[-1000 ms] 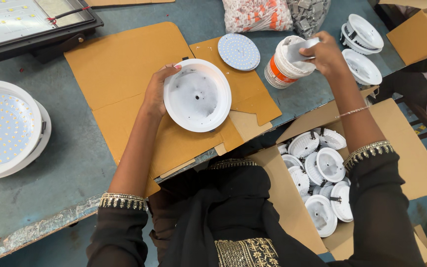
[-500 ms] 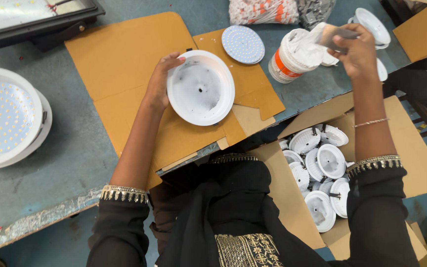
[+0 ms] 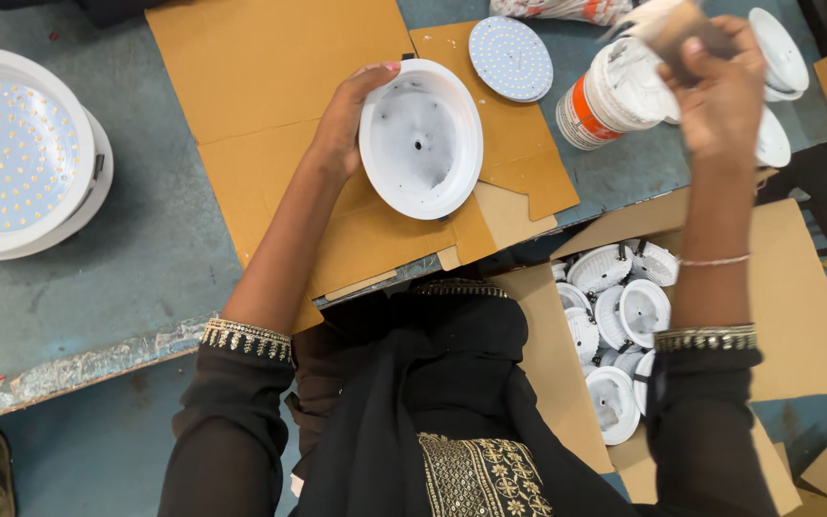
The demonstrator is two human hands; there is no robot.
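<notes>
Head view: a seated person in black sleeves with gold-trimmed cuffs works at a grey-blue table [image 3: 126,278], seen from above.

The left hand [image 3: 342,120] is at the centre of the frame. It grips the nine o'clock rim of a round white housing [image 3: 420,139], with the fingertips curled over the edge. The housing lies mouth-up on a sheet of brown cardboard [image 3: 270,86].

The right hand [image 3: 715,86] is raised at two o'clock from the housing. Its fingers are clenched round a brownish stick [image 3: 674,27], which is blurred, so its tip cannot be made out. The hand hangs just over an open white tub with an orange band [image 3: 605,96].

As to progress, the housing's bowl is a dull white with greyish smears around a small dark centre hole. Whether that coating is complete cannot be told. A round pale-blue LED disc [image 3: 510,57] lies apart at one o'clock, near the housing but not set into it, so that fitting looks not yet done.

At nine o'clock, well apart, a larger lamp [image 3: 11,153] sits on the table with its dotted LED face already in place. At five o'clock, below the table edge, an open carton [image 3: 796,316] holds a heap of smaller white housings [image 3: 624,316], seemingly untouched. More white shells [image 3: 782,48] are stacked behind the right hand at the frame's top right.

The housing itself is a shallow, wide-lipped bowl, smooth and glossy at the rim and matt inside. It is tilted slightly toward the gripping hand.
</notes>
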